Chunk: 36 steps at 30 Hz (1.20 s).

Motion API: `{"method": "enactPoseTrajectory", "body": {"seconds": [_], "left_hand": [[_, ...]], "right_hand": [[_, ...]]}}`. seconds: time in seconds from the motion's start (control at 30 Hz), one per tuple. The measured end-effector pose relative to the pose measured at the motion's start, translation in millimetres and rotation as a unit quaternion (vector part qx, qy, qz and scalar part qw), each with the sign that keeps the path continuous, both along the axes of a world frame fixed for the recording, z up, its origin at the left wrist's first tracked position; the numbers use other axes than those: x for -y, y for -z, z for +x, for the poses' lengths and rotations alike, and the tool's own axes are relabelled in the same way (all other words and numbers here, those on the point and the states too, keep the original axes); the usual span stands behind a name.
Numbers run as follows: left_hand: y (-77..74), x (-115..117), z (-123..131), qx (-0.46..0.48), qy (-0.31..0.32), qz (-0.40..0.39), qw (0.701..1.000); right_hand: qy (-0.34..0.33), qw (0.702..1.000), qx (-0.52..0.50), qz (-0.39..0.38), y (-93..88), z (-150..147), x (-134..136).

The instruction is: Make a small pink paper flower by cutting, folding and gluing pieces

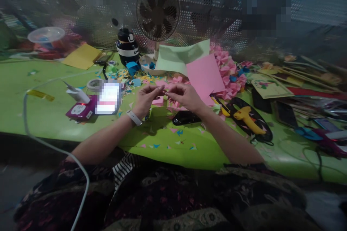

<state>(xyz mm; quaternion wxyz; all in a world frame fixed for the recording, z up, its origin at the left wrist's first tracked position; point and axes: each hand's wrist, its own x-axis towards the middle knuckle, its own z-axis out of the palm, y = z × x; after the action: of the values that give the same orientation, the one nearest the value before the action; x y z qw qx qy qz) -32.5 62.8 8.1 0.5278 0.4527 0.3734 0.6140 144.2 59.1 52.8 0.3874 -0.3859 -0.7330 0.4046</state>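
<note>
My left hand (146, 99) and my right hand (184, 96) are raised together over the green table (40, 115), fingertips meeting in a pinch. Between them sits a small pink paper piece (163, 93), hard to make out. A white band is on my left wrist. Under my hands lie pink paper flowers and scraps (173, 105) and a black oval object (185, 117). A pink paper sheet (205, 75) leans just beyond my right hand.
A small fan (158, 11) stands at the back with a pale green sheet (180, 57) and a dark bottle (127, 48). A yellow glue gun (248, 117) lies right; pink folded flowers (229, 70) are piled behind it. A phone (108, 98), charger (78, 95) and white cable (27, 122) lie left.
</note>
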Motion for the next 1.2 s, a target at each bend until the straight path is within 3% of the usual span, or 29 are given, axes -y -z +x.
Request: {"method": "enactPoseTrajectory", "body": {"seconds": [0.33,0.57,0.73,0.93,1.2], "left_hand": [[-4.1,-0.4,-6.1,-0.051,0.055,0.008,0.997],[-11.0,-4.8,-13.8,-0.081,0.062,0.015,0.995],[-13.5,-7.4,-20.4,-0.165,0.081,0.102,0.978],[-4.5,-13.8,-24.7,-0.262,0.098,0.185,0.942],[-6.7,-9.0,-20.4,-0.292,0.073,0.203,0.932]], "right_hand": [[-0.034,0.997,0.01,-0.069,-9.5,12.2,-4.5],[-0.026,0.997,0.07,-0.036,-16.7,17.8,-3.6],[-0.03,0.994,0.102,-0.003,-18.7,18.2,-2.3],[-0.007,0.989,0.147,0.031,-22.0,15.6,1.3],[0.004,0.984,0.166,0.06,-20.6,14.9,3.2]]}}
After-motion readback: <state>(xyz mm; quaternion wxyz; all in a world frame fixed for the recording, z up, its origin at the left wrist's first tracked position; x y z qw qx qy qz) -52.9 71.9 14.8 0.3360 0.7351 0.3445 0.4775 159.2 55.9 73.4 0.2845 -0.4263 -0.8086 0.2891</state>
